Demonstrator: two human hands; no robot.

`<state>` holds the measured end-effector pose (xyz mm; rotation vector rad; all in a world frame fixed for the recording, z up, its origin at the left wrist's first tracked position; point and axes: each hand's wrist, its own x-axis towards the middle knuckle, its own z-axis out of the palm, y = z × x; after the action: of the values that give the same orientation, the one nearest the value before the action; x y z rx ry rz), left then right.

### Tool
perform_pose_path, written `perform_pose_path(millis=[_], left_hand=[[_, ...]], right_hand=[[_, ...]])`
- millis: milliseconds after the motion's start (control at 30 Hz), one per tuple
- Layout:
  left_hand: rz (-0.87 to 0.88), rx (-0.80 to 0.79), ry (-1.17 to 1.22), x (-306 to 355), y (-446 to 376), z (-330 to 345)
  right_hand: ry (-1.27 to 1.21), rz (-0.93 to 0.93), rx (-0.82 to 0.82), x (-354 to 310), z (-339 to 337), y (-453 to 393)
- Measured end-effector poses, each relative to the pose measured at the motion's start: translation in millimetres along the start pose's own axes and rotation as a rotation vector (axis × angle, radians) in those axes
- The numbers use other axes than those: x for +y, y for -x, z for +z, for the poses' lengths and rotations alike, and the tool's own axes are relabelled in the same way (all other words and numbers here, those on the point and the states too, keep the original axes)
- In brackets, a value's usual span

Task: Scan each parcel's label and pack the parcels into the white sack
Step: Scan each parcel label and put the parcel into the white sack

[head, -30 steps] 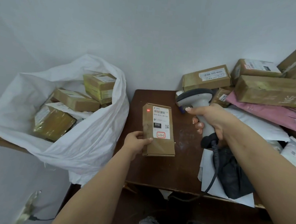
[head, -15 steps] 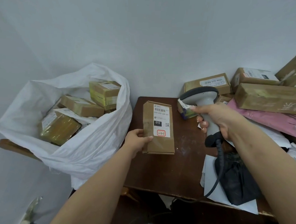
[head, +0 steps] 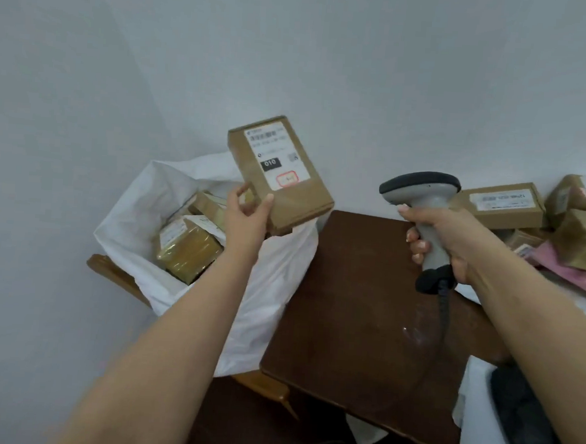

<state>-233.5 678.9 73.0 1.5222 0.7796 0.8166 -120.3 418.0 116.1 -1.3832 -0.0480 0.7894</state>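
Observation:
My left hand (head: 247,215) grips the lower corner of a brown cardboard parcel (head: 300,198) with a white label marked 010, held up in the air over the right rim of the white sack (head: 273,289). The sack stands open at the left and holds several tape-wrapped parcels (head: 188,249). My right hand (head: 452,238) holds a grey handheld barcode scanner (head: 420,192) by its handle above the dark wooden table (head: 357,322), its head turned left. A black cable hangs from the scanner's base.
A heap of brown boxes (head: 502,203) and a pink mailer (head: 569,276) lies at the table's right back. White paper (head: 475,411) and a black bag (head: 526,418) lie at the front right. A wooden chair (head: 110,272) carries the sack. A white wall stands close behind.
My left hand has lifted the labelled parcel off the table and carried it left and up, over the sack's rim. The scanner has pulled back to the right; its red light is gone from the label.

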Motion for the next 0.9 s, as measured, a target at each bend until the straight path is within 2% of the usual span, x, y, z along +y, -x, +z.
perform_pose_path(millis=[67, 133, 200, 333, 533, 700, 900], left_hand=[[0.03, 0.094, -0.247, 1.8, -23.5, -13.0], [0.045, 0.103, -0.501, 0.3, -35.2, -13.7], [0.097, 0.072, -0.651, -3.5, -35.1, 0.3], [0.334, -0.153, -0.711, -19.6, -21.0, 58.1], [0.431, -0.509, -0.726, -38.5, 8.3, 173.4], [0.431, -0.726, -0.787, -54.7, 15.7, 266.2], [0.352, -0.802, -0.916, -72.5, 16.9, 353.3]], right_hand=[[-0.011, -0.001, 0.003, 1.6, 1.6, -3.4], [-0.015, -0.002, 0.025, 3.2, -1.5, -6.0], [-0.021, -0.001, 0.064, 4.4, -9.4, -7.3], [-0.042, 0.025, 0.191, 8.2, -42.6, -11.0], [-0.104, 0.032, 0.365, 12.9, -120.1, -17.6], [-0.146, 0.046, 0.418, 11.2, -171.1, -30.4], [-0.144, 0.057, 0.399, 6.2, -206.1, -53.0]])
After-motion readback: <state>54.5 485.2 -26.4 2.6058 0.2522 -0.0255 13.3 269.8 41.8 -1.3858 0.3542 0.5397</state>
